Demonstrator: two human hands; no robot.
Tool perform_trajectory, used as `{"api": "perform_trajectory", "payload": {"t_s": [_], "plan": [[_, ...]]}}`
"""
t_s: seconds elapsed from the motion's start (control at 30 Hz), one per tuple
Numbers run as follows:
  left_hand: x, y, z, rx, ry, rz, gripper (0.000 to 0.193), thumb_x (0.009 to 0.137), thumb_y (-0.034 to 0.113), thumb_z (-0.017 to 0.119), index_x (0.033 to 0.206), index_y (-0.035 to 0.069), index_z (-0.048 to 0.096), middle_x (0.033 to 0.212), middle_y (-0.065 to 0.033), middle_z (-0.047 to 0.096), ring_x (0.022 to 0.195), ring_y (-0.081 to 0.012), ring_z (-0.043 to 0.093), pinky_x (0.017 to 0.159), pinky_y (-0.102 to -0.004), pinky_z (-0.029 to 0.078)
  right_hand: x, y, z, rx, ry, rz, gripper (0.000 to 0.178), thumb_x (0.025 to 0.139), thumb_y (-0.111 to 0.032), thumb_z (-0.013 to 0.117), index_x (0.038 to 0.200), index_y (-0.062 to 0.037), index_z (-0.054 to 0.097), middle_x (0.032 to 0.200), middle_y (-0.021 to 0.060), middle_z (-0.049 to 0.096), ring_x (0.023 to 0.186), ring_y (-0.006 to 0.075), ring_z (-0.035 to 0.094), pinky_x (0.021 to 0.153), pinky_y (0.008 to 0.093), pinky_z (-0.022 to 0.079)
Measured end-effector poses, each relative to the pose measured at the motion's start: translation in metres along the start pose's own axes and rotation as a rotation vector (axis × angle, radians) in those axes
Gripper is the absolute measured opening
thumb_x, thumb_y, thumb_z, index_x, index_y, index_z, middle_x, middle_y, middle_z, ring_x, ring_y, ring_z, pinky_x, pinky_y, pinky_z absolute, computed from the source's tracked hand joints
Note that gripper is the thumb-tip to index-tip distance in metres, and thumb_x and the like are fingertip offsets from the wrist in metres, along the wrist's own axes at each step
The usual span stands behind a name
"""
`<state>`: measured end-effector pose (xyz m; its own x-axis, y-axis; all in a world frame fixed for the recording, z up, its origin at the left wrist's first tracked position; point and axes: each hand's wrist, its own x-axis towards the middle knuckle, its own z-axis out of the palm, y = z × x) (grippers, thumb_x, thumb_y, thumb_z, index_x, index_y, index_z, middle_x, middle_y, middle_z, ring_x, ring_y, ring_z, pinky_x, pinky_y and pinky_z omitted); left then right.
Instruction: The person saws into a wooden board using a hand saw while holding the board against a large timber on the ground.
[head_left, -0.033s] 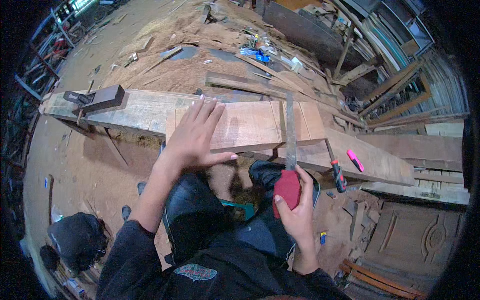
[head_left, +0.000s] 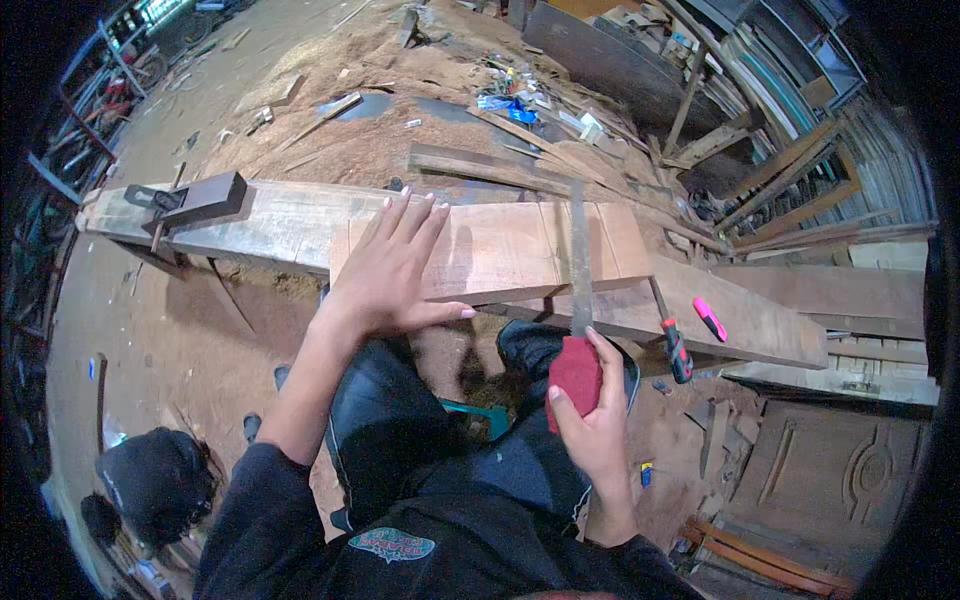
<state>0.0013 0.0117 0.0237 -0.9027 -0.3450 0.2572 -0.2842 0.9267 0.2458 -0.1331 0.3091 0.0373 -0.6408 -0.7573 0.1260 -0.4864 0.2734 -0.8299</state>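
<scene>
A thick, pale wooden board (head_left: 495, 245) lies across a long wooden beam, with several thin dark lines across its top. My left hand (head_left: 390, 265) presses flat on the board's left part, fingers spread and thumb along its near edge. In my right hand (head_left: 590, 400), closed around the red handle, is a handsaw (head_left: 578, 270). Its narrow-looking blade points away from me across the board's right part, between two of the lines. Whether the blade has entered the wood I cannot tell.
The long beam (head_left: 290, 230) carries a hand plane (head_left: 205, 198) at its left end. To the right are a chisel-like tool (head_left: 677, 350) with a red and black handle and a pink marker (head_left: 710, 320). Sawdust and scraps cover the ground beyond. A carved wooden panel (head_left: 830, 460) lies lower right.
</scene>
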Motion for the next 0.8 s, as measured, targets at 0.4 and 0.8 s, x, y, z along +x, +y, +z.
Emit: {"api": "perform_trajectory", "payload": {"t_s": [0.4, 0.8], "plan": [[0.020, -0.005, 0.030, -0.027, 0.019, -0.037, 0.128, 0.061, 0.075, 0.086, 0.154, -0.003, 0.046, 0.152, -0.0243, 0.051, 0.141, -0.0433, 0.046, 0.122, -0.0543, 0.033, 0.005, -0.024, -0.007, -0.283, 0.026, 0.007, 0.068, 0.094, -0.005, 0.067, 0.159, -0.0022, 0.046, 0.120, 0.0281, 0.068, 0.108, 0.0462, 0.070, 0.096, 0.0472, 0.056], [0.022, 0.012, 0.016, -0.021, 0.024, -0.064, 0.118, 0.064, 0.062, 0.091, 0.153, -0.003, 0.048, 0.151, -0.0216, 0.053, 0.140, -0.0401, 0.047, 0.123, -0.0520, 0.032, -0.001, -0.023, -0.007, -0.352, 0.003, 0.033, 0.067, 0.095, -0.010, 0.064, 0.159, -0.0062, 0.045, 0.101, 0.0247, 0.063, 0.087, 0.0485, 0.068, 0.077, 0.0559, 0.058]]}}
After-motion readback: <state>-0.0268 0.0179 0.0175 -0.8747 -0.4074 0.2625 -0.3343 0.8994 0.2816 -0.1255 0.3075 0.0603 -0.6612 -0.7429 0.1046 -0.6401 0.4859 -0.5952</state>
